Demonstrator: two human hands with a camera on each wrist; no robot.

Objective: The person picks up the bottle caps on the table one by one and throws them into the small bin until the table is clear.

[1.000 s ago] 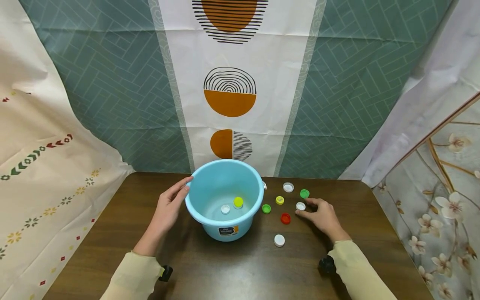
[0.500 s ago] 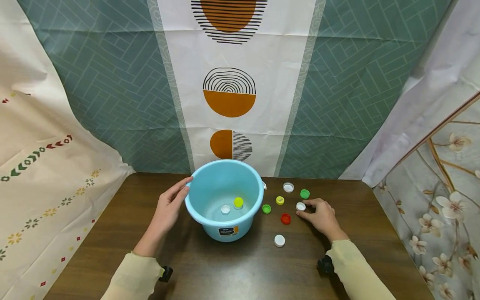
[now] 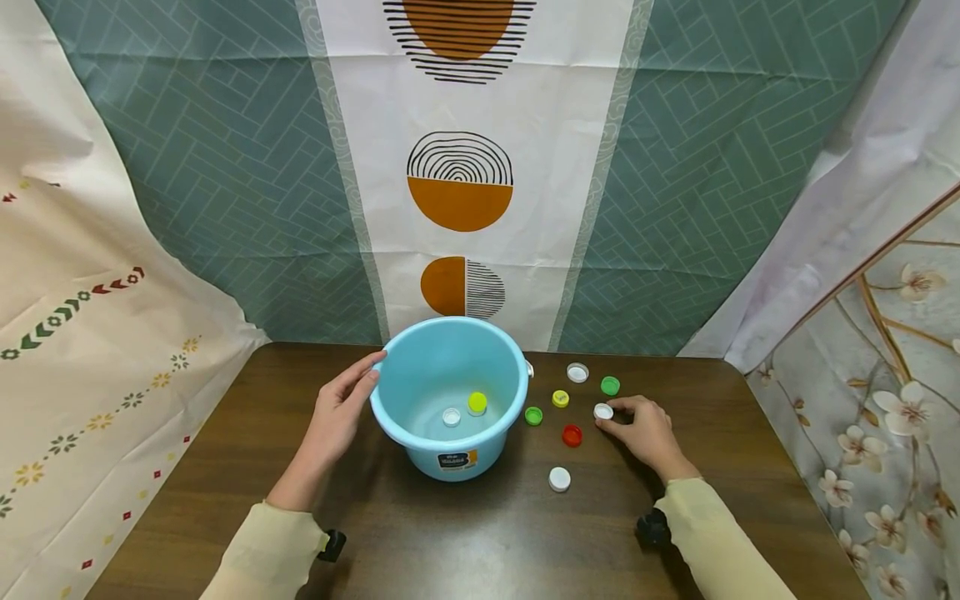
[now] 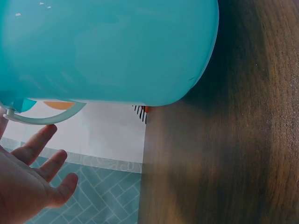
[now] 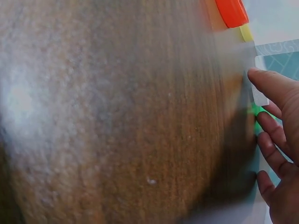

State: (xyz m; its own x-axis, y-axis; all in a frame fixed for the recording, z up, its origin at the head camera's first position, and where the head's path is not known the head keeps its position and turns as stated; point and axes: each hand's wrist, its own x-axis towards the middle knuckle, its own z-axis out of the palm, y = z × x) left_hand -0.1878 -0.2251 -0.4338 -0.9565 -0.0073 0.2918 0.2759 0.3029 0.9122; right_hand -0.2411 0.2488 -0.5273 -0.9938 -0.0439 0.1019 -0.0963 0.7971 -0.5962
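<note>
A light blue plastic bucket [image 3: 450, 458] stands upright on the table. My left hand [image 3: 341, 412] pinches its left rim between thumb and index finger; in the left wrist view, the other fingers [image 4: 53, 165] spread apart below the bucket's handle [image 4: 51, 119]. At the right, my right hand [image 3: 643, 433] pinches a white bottle cap [image 3: 603, 412] between thumb and index finger, low at the tabletop. The right wrist view shows the thumb [image 5: 266, 81] against the cap's ridged side. Inside the bucket lie a white bottle cap [image 3: 451, 417] and a yellow one [image 3: 477, 403].
Around the held cap lie a red cap [image 3: 572, 436], a yellow cap [image 3: 560, 399], green caps [image 3: 533, 416] and a clear-white cap [image 3: 577, 373]. Nearer the front is another white cap [image 3: 559, 479]. Patterned cloth [image 3: 675, 250] hangs behind the brown wooden table [image 3: 450, 542].
My right fingers have closed in on the white cap and now pinch it, with the cap almost where it was. The left hand and bucket stay put.
</note>
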